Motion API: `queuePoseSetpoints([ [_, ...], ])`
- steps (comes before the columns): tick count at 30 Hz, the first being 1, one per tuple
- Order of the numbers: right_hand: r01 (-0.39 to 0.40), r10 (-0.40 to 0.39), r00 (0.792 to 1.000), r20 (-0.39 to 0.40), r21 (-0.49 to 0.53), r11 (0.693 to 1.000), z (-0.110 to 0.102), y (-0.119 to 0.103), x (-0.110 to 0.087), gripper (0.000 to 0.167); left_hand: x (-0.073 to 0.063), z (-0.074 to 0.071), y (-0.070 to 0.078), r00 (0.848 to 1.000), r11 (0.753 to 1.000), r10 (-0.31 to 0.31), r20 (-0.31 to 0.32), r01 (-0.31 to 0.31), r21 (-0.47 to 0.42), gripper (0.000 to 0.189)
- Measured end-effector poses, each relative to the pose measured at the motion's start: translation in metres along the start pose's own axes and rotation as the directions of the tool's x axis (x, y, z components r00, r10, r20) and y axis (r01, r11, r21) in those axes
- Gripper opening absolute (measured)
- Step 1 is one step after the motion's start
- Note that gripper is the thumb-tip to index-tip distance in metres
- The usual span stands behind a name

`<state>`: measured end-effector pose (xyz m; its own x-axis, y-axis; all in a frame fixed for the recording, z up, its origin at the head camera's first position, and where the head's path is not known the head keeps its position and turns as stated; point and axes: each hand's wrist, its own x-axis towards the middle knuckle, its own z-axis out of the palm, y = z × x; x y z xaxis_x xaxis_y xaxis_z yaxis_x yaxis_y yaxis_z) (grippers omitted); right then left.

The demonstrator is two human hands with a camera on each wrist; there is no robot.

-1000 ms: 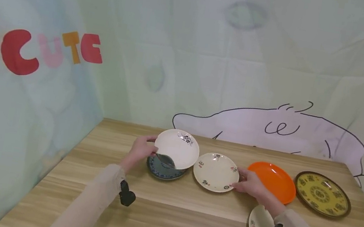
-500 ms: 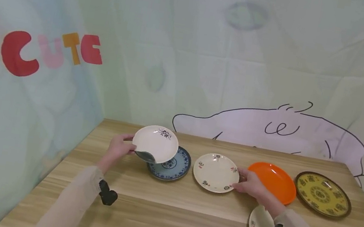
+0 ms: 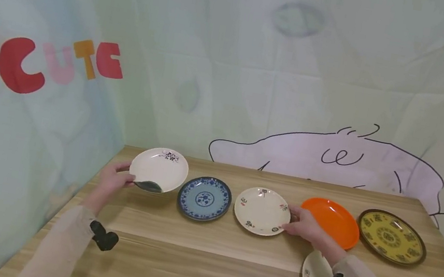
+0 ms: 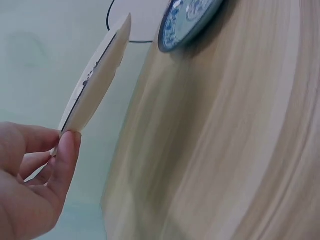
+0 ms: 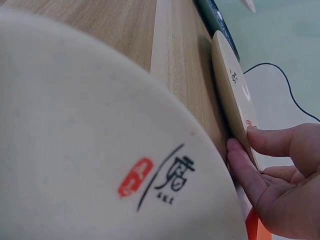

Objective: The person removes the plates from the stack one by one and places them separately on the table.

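My left hand [image 3: 112, 180] pinches the left rim of a white plate [image 3: 160, 167] with a dark flower sprig and a grey-green leaf. The left wrist view shows this white plate [image 4: 95, 80] held off the table, seen edge-on. To its right lies a blue patterned plate [image 3: 204, 198]. My right hand [image 3: 303, 224] grips the right rim of a smaller cream plate [image 3: 262, 211] with small red and black marks. In the right wrist view, thumb and fingers [image 5: 272, 142] meet at that plate's edge; it lies on or very near the table.
An orange plate [image 3: 333, 221] and a yellow dark-rimmed plate [image 3: 391, 237] lie on the right of the wooden table [image 3: 190, 275]. Below my right forearm is a larger cream plate [image 3: 315, 276], partly covered by the sleeve. Printed cloth [image 3: 200, 56] hangs behind and to the left.
My left hand has carried the white plate leftward, from above the blue plate to the table's left side. The blue plate is uncovered now. My right hand stays at the smaller cream plate.
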<state>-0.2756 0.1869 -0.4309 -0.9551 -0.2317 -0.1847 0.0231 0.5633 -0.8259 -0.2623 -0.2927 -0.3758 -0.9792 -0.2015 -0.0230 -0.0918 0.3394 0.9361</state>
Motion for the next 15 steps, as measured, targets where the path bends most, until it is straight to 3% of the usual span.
queuePoseSetpoints([
  [7,0.011,-0.011,1.0,0.015,0.01,1.0,-0.001,0.0,-0.001,0.069,0.001,-0.01,-0.026,0.997,0.997,-0.066,-0.036,0.064,-0.036,0.055],
  [15,0.003,-0.003,1.0,0.012,0.019,1.0,0.0,-0.002,-0.002,0.068,0.004,-0.007,-0.045,0.993,0.994,-0.099,-0.065,0.096,-0.059,0.056],
])
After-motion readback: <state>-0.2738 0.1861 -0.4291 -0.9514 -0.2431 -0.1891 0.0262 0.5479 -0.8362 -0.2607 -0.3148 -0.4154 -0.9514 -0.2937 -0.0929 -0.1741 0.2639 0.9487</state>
